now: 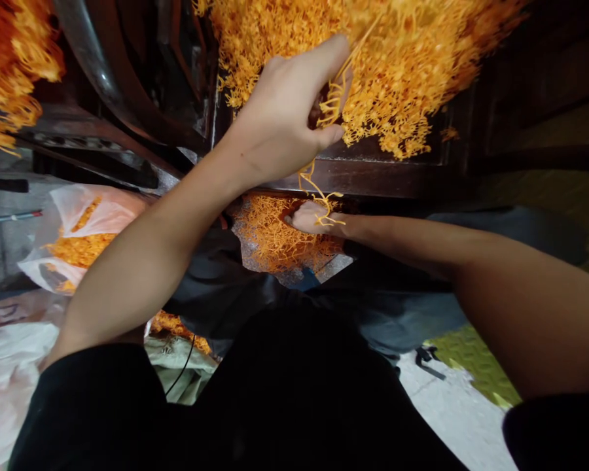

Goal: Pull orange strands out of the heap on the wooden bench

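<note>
A big heap of thin orange strands [387,65] lies on a dark tray [383,176] ahead of me. My left hand [289,111] is raised at the heap's near edge, its fingers closed on a small bunch of orange strands [334,98] that trails down. My right hand [314,217] sits lower, under the tray's edge, pinching the lower ends of those strands. Below it lies a smaller pile of orange strands [275,232].
A clear plastic bag [86,226] holding more orange strands lies at the left. Another orange heap [10,65] fills the top left corner, next to a dark curved metal frame [93,59]. White sacks [4,366] lie at lower left, and green patterned floor [471,360] shows at lower right.
</note>
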Demonstrator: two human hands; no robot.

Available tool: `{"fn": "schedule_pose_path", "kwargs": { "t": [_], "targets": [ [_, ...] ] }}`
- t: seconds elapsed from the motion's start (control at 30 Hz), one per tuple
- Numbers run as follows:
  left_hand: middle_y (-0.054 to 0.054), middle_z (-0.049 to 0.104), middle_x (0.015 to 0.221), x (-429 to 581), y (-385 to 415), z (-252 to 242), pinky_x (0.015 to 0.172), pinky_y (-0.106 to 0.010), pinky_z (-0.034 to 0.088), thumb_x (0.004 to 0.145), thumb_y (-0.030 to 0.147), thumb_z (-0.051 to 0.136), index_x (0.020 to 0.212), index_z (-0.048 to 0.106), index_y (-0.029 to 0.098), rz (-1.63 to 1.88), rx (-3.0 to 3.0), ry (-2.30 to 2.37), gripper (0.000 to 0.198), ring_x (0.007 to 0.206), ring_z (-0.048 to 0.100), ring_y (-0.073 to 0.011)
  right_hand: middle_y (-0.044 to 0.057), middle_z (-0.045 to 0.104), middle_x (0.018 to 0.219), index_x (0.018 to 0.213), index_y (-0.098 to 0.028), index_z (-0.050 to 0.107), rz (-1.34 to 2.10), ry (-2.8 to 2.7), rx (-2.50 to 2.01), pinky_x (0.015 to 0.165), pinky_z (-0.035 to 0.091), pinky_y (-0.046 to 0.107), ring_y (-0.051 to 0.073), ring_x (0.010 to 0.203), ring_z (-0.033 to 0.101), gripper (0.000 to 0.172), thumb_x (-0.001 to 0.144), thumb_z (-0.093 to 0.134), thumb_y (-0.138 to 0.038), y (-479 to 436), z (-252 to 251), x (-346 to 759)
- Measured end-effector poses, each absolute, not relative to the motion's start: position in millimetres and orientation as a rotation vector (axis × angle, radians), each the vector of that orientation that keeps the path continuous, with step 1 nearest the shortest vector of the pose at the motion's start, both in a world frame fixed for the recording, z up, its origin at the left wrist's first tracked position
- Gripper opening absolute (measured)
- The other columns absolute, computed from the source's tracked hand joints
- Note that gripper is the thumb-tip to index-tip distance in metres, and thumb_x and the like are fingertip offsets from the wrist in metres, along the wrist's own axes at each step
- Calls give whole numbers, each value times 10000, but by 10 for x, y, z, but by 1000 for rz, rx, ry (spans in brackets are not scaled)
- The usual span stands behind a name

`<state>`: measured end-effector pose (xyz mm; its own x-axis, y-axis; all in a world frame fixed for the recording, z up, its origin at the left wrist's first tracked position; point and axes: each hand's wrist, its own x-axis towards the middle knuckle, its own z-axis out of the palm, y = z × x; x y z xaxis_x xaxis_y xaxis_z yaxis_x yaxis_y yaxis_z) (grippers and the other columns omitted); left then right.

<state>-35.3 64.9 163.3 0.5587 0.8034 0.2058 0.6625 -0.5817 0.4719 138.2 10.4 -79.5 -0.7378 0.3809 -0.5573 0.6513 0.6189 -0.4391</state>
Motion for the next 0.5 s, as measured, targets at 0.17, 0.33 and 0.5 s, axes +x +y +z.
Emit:
{"fn": "schedule_pose_path", "kwargs": {
  "t": [0.17,0.33,0.5],
  "targets": [
    [-16,659,934,-391,659,1639,880,-378,431,798,203,752,852,550,202,591,2394,1188,209,878,586,-176,172,725,835,1087,-90,650,-657,2501,651,741,401,364,235,806,645,350,1047,326,-216,24,-823,1432],
    [-19,640,908,-408,659,1671,850,-355,430,794,192,747,848,560,190,603,2393,1173,194,864,581,-155,169,739,851,1155,-111,670,-564,2519,562,676,378,347,231,746,652,397,1049,318,-262,-43,-792,1482],
    [-15,562,929,-435,673,1658,941,-351,406,947,344,574,916,568,84,594,2441,1072,262,994,631,-150,150,757,894,1113,-140,698,-480,2613,419,655,344,328,229,750,672,397,1020,363,-332,-88,-691,1547]
  ]
}}
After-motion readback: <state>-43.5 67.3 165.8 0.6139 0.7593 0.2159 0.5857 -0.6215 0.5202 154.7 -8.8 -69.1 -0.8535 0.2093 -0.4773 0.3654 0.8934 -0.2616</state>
